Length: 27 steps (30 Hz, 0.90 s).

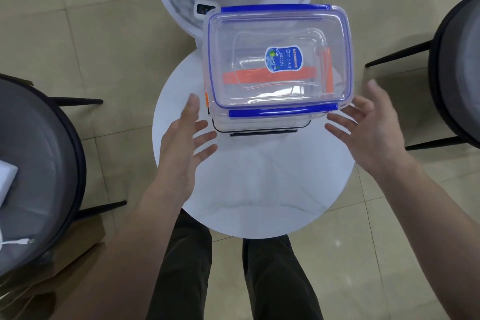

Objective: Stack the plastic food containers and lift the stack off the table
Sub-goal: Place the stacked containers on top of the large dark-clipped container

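Two spread hands — left hand (185, 135), right hand (368, 126) — flank the stack (279, 60).

Sticker (283, 58): blue oval label on the clear lid of the top container (278, 57), beyond and between both open hands; print too small to read.
Small dark device (205, 9): past the stack's far-left corner; shows pale digits, not legible.
Other readable text: none.

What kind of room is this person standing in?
Probably a lounge or cafe-style seating area, though I can't be sure: small round white tables, dark cushioned chairs on either side, and a glossy tiled floor.
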Motion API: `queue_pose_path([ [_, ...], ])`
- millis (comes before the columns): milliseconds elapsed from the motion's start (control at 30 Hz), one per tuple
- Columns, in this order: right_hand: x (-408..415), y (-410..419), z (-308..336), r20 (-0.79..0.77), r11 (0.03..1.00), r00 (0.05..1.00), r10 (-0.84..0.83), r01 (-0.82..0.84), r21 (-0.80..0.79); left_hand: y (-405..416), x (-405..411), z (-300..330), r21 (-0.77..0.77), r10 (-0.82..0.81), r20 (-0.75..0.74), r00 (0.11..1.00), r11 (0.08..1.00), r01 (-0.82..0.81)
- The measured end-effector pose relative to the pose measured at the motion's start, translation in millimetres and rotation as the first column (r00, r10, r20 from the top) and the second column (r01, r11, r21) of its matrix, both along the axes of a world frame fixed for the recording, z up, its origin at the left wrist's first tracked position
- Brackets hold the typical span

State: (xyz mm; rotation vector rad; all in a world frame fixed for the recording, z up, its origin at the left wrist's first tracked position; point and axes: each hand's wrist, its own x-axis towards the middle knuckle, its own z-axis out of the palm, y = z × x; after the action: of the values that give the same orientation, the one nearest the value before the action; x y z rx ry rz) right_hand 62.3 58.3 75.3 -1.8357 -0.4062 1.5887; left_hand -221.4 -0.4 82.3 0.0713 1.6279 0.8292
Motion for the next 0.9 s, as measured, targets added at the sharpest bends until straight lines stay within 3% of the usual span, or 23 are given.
queue_pose_path([
  [467, -1, -16, -48, 0.042, 0.989, 0.999, 0.017, -0.010, -0.146, -15, 1, -44, -0.153, 0.047, -0.032, 0.998, 0.987, -0.051],
  [900, -7, -12, -96, 0.245, 0.964, 0.956, 0.160, -0.098, -0.246, -7, 25, -101, -0.168, 0.014, -0.084, 0.996, 0.985, -0.028],
])
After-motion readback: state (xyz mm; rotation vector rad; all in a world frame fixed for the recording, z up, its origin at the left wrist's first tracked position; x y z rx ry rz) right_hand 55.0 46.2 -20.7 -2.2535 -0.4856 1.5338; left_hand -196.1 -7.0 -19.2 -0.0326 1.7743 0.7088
